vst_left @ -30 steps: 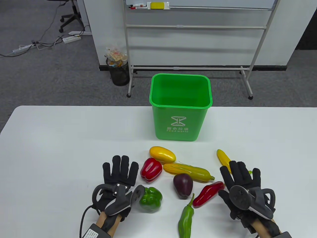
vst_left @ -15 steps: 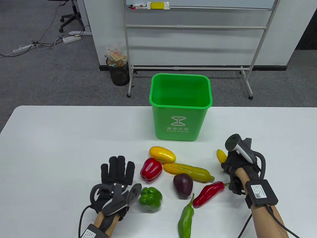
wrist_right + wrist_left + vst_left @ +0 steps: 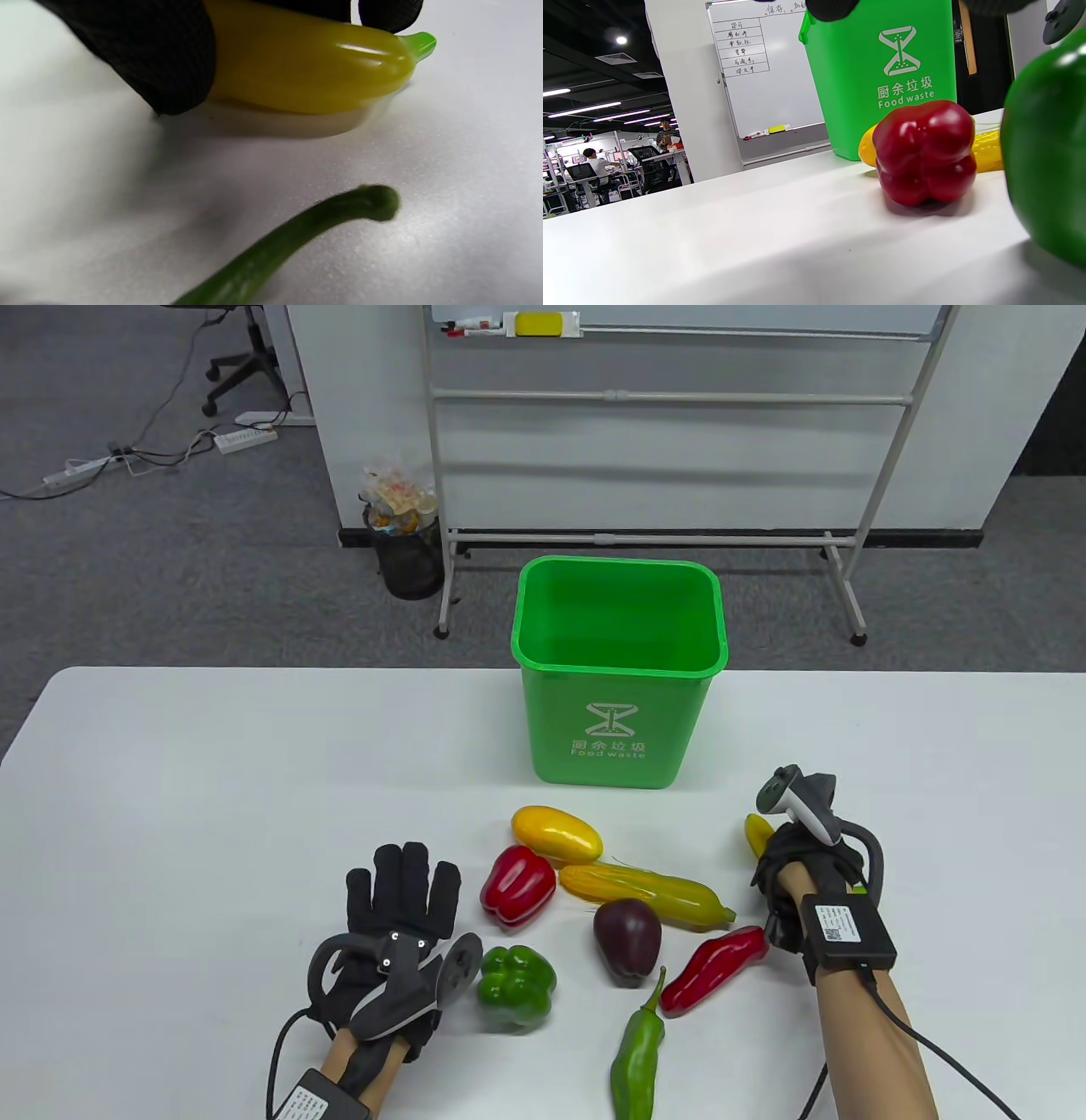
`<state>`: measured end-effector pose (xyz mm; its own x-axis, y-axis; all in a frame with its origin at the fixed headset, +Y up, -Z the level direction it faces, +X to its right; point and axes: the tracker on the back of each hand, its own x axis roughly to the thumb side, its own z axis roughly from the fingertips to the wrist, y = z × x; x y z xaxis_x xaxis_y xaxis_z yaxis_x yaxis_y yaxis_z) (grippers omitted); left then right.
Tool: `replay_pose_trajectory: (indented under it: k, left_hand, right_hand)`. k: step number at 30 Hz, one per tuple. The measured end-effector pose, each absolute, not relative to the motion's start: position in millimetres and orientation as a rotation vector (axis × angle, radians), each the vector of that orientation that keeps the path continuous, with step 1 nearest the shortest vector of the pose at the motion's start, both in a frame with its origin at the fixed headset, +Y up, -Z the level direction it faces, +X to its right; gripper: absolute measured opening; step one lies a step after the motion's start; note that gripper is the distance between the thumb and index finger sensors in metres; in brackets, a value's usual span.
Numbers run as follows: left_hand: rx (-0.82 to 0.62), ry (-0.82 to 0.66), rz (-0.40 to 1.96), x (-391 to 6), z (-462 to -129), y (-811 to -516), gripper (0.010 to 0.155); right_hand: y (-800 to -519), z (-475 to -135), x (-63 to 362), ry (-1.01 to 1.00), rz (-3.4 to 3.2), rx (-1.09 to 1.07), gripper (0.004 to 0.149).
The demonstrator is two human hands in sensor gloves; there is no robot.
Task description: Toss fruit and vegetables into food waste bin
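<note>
The green food waste bin point(image 3: 618, 668) stands open at the table's far middle and also shows in the left wrist view point(image 3: 882, 84). My right hand point(image 3: 776, 861) grips a yellow chili pepper point(image 3: 755, 831) right of the pile. In the right wrist view the fingers point(image 3: 140, 51) wrap the pepper point(image 3: 305, 72) at or just above the tabletop. My left hand point(image 3: 404, 882) lies flat and open on the table, holding nothing, beside the red bell pepper point(image 3: 517, 886) and the green bell pepper point(image 3: 516, 987).
In front of the bin lie a yellow mango point(image 3: 556, 834), a corn cob point(image 3: 645, 895), an eggplant point(image 3: 627, 937), a red chili point(image 3: 713, 970) and a green chili point(image 3: 638, 1052). A whiteboard stand point(image 3: 662, 534) is behind the table.
My right hand has turned over, moved forward onto the yellow chili and closed around it, then shifted slightly left. My left hand has stayed flat, drifting slightly left.
</note>
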<state>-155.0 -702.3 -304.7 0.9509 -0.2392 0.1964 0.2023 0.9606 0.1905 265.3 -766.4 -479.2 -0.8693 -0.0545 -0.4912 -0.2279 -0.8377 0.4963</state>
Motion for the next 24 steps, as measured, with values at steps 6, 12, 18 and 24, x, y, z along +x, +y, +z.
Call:
replay_pose_trajectory:
  k: [6,12,18,24]
  left_hand:
    - [0.167,-0.224,-0.229,-154.5,-304.4,-702.8,0.086]
    - [0.165,-0.226,-0.225,-154.2,-304.2,-703.1,0.086]
    - [0.163,-0.230,-0.226,-152.8,-305.0,-704.6,0.085]
    - [0.159,-0.236,-0.216,-151.6,-305.0,-704.9,0.085]
  right_hand:
    - [-735.3,-455.4,257.6,0.669,2.858,-0.513,0.080]
    - [-688.5,-392.0,243.8,0.341,2.880,-0.099,0.079]
    - [-671.0,-311.1,220.8,0.312,2.441,0.379,0.080]
    - [-650.7,-289.0,173.5,0.502,1.588,0.665,0.081]
